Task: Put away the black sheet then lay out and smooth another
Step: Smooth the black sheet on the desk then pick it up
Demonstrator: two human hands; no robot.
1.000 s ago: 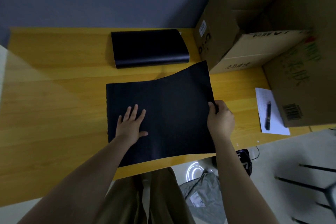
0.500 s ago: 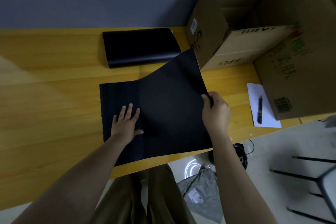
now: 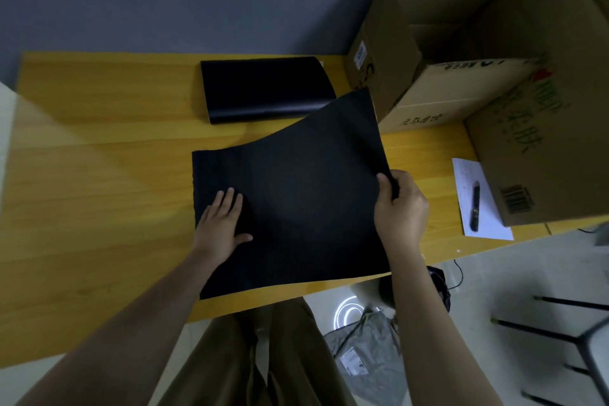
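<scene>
Your left hand (image 3: 221, 230) lies flat, fingers spread, on the near left part of the black sheet (image 3: 296, 194), which covers the middle of the yellow tabletop (image 3: 99, 175). Your right hand (image 3: 400, 211) pinches the sheet's right edge (that side curls up off the wood). Farther back lies a black stack (image 3: 267, 89), with open cardboard boxes (image 3: 461, 92) at far right.

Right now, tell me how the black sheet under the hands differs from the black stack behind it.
The black sheet is one thin layer; the black stack is thick. The sheet's right side is lifted by the right hand, the left hand pressing it flat; the stack lies untouched. The sheet looks matte, the stack faintly glossy. Both are black and on the yellow table.
</scene>
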